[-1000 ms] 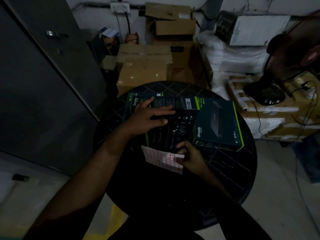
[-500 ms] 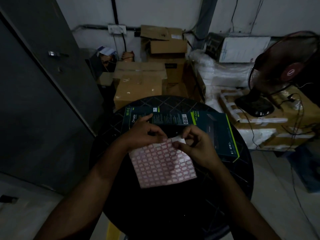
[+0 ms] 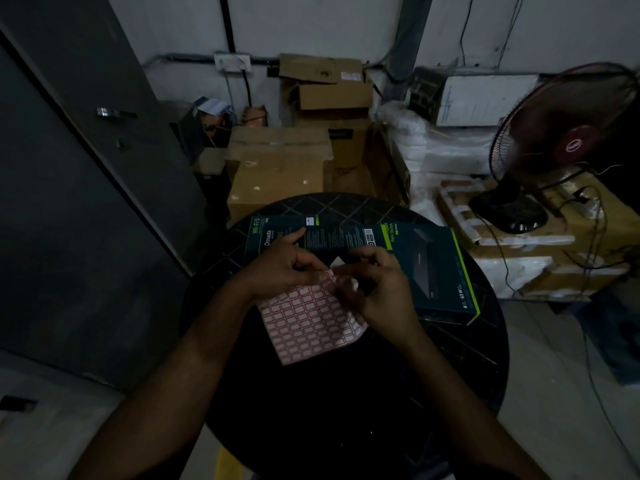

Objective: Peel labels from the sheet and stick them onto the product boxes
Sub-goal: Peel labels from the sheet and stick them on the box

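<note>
We hold a label sheet over a round dark desk in a dim storeroom.

Our left hand (image 3: 280, 268) pinches the top edge of the label sheet (image 3: 311, 323), a white sheet of red-bordered labels, and our right hand (image 3: 377, 289) pinches a corner of it beside the left; whether a label is lifting we cannot tell. Two dark product boxes (image 3: 429, 268) lie side by side on the desk (image 3: 346, 410) just beyond our hands. Cardboard cartons (image 3: 277, 174) and a fan (image 3: 557, 147) stand behind.
</note>
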### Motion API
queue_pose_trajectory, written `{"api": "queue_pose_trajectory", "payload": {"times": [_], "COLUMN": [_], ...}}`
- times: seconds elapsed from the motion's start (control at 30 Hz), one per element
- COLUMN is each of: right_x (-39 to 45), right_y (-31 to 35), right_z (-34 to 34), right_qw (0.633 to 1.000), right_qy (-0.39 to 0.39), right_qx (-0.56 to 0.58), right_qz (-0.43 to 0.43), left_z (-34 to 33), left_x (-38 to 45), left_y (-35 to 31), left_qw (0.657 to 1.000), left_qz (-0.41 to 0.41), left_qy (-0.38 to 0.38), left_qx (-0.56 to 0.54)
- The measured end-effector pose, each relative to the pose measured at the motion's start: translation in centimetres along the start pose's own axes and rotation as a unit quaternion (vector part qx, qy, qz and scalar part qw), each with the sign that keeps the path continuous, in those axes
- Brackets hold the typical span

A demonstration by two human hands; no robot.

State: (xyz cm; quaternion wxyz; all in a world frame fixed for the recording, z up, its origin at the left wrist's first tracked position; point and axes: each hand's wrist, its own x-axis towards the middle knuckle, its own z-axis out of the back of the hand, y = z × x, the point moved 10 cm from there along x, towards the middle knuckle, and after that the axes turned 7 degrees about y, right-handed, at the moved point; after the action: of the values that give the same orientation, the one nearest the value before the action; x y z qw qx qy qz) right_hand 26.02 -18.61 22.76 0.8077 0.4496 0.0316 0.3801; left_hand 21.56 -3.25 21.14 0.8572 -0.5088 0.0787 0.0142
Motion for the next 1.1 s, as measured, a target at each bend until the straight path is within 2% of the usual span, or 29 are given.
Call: {"api": "queue_pose_trajectory", "payload": {"times": [0.13,0.37,0.63,0.87,0.97,1.1], "right_x": [0.4,1.1,1.3,1.2,1.1,1.5], "right_y": [0.1,0.2,-0.2,2.3,2.6,2.5], "right_z": [-0.5,-0.4,0.1,0.7,0.7,0.1], "right_qw": [1.000,1.000,0.999,0.985,0.981,0.984], "right_qy": [-0.002,-0.013,-0.029,-0.053,-0.062,-0.037], "right_qx": [-0.013,-0.010,-0.002,-0.156,-0.172,-0.162], "right_qz": [-0.024,-0.018,-0.024,0.045,0.060,0.068], "left_z": [0.3,0.6,0.7,1.0,1.0,1.0], "left_x": [0.1,0.3,0.5,0.9,1.0,1.1], "left_y": [0.1,0.4,0.0,0.3,0.4,0.5], "left_qw": [1.000,1.000,1.000,0.999,1.000,1.000], "left_qz": [0.002,-0.006,-0.008,-0.013,-0.013,-0.007], "left_qy": [0.004,0.005,0.004,0.000,0.005,0.003], "left_qx": [-0.007,-0.015,0.030,0.029,0.027,0.027]}}
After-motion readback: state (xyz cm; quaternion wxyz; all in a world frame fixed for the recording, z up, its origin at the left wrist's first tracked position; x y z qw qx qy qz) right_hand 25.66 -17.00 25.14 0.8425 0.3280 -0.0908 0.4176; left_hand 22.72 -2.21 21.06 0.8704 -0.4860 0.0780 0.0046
